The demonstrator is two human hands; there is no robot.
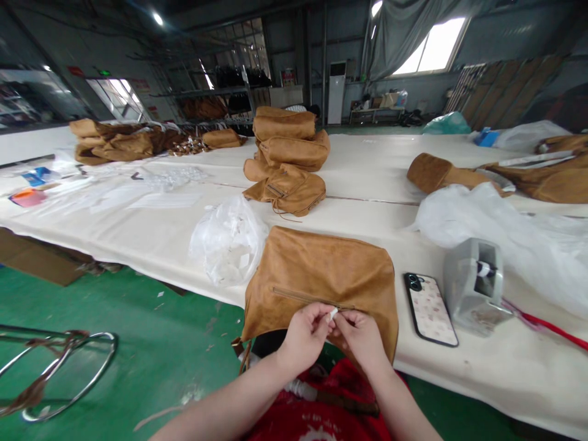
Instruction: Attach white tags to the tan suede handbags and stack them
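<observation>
A tan leather bag [321,263] lies flat at the table's front edge, its lower part hanging toward my body. A zipper [294,294] runs across its face. At the zipper's right end, my left hand [309,334] pinches a small white piece [333,313], perhaps paper or tape. Close against it, my right hand [361,334] has thumb and fingers pressed together at the same spot. What the right fingers hold is hidden. The bag's strap [340,401] passes across my lap, partly wrapped in white.
Left of the bag sits a clear plastic bag [229,242] with scraps. On the right are a phone [430,309], a tape dispenser [475,285] and plastic sheeting [505,239]. More tan bags [289,153] are stacked behind. A metal stool [68,373] stands on the green floor.
</observation>
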